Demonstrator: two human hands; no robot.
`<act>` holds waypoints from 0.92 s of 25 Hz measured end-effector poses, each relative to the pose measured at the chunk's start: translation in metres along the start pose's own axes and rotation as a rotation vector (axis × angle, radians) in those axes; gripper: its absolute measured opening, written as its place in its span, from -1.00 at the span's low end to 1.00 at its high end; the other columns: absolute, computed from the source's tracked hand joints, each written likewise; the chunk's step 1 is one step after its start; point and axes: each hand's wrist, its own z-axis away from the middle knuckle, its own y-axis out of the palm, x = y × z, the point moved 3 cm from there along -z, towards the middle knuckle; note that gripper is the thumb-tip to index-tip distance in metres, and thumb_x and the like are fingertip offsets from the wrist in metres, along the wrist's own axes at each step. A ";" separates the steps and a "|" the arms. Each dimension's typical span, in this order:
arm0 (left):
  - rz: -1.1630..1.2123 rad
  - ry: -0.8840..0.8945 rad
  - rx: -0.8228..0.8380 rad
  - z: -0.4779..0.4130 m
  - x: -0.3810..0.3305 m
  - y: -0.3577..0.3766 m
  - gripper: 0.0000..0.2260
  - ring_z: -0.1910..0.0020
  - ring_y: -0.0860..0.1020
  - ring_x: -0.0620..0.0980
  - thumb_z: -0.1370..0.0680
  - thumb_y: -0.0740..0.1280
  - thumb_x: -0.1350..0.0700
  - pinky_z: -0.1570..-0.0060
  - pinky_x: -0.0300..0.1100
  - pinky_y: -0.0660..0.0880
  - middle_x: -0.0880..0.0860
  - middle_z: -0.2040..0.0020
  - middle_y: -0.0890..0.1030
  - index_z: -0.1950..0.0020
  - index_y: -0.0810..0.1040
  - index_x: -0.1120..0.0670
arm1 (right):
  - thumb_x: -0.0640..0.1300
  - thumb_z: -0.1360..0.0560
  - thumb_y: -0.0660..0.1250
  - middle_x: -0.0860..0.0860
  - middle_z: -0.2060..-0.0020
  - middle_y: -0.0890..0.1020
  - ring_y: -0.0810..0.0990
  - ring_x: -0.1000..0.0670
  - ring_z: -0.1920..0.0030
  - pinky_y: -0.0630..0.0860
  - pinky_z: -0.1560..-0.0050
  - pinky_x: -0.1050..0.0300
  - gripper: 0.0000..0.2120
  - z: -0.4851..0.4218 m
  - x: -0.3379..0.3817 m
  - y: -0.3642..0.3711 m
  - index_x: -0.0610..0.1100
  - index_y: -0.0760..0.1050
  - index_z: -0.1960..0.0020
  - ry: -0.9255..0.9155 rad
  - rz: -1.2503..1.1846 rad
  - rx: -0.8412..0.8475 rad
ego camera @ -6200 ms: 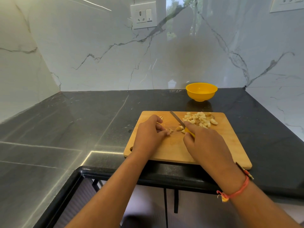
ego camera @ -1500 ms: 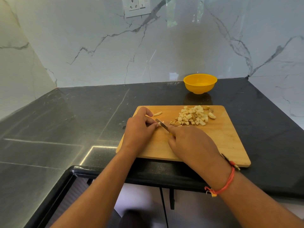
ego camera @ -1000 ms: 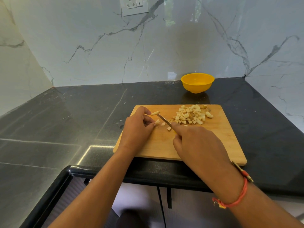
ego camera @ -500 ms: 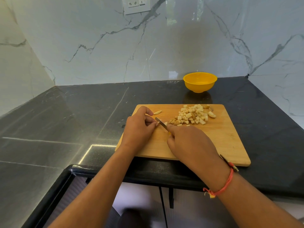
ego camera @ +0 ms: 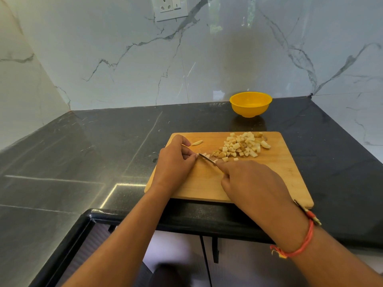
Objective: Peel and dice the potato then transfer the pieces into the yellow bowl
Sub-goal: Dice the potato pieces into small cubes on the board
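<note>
We begin at the right hand (ego camera: 252, 183), whose fingers curl down round the handle of a small knife (ego camera: 207, 158) with a slim steel blade. The handle is hidden under the hand, so we see only the blade, which slants up and to the left, low over the wood. One finger reaches forward towards the root of the blade. The blade's tip meets the fingertips of the left hand (ego camera: 174, 162). That hand is curled, knuckles up, and its fingertips pinch a pale potato stub (ego camera: 196, 155) down onto the board. So little of the stub shows that we cannot tell its shape.

Just beside the blade, on its right, we find a few loose cubes. Beyond them, towards the far right part of the board, lies the heap of pale diced potato (ego camera: 242, 146), some cubes with brown edges. A single curved potato strip (ego camera: 196, 142) lies apart from the heap, just past the left hand's knuckles. All the potato we see rests on the rectangular light wooden cutting board (ego camera: 279, 172).

The board lies flat on a glossy black stone counter (ego camera: 103, 152), close to its front edge. The round yellow plastic bowl (ego camera: 250, 103) stands upright beyond the board's far edge, apart from it and near the wall. An orange-red thread band (ego camera: 302, 245) circles the right wrist. Behind everything rises a white marble wall (ego camera: 124, 59) with grey veins, carrying a white socket plate (ego camera: 170, 7) at the top.
</note>
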 end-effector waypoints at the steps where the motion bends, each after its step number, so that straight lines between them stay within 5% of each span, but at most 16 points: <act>1: -0.006 -0.003 -0.001 0.000 0.000 0.000 -0.78 0.21 0.58 -0.33 -0.51 0.48 0.10 0.19 -0.47 0.44 -0.13 0.20 0.65 -0.06 0.48 -0.04 | -0.03 -0.64 0.11 0.11 0.01 0.63 0.58 0.02 0.05 0.58 0.10 0.04 -0.54 0.002 -0.002 -0.002 0.30 0.27 -0.49 0.000 0.006 -0.013; 14: 0.000 0.019 0.088 -0.007 -0.025 0.029 -0.79 0.09 0.60 -0.26 -0.54 0.45 0.14 0.11 -0.47 0.47 -0.12 0.08 0.68 -0.13 0.53 -0.02 | 0.05 -0.64 0.11 0.14 0.16 0.58 0.53 0.09 0.20 0.55 0.21 0.15 -0.56 0.002 -0.018 -0.010 0.20 0.31 -0.51 0.086 -0.103 -0.151; 19: -0.077 -0.021 -0.043 -0.027 -0.004 0.003 -0.77 0.02 0.58 -0.18 -0.56 0.41 0.17 -0.07 -0.27 0.54 -0.08 -0.03 0.65 -0.21 0.58 0.00 | 0.05 -0.63 0.13 0.16 0.21 0.57 0.50 0.12 0.29 0.46 0.32 0.26 -0.58 -0.004 -0.008 0.003 0.16 0.37 -0.48 0.065 -0.193 -0.176; 23: -0.292 -0.061 0.110 -0.049 0.006 0.003 -0.72 -0.14 0.56 -0.02 -0.56 0.41 0.01 -0.19 -0.13 0.50 -0.01 -0.19 0.62 -0.26 0.62 0.03 | 0.06 -0.63 0.14 0.17 0.22 0.54 0.49 0.13 0.31 0.40 0.36 0.30 -0.58 -0.001 -0.009 0.006 0.14 0.38 -0.48 0.082 -0.203 -0.186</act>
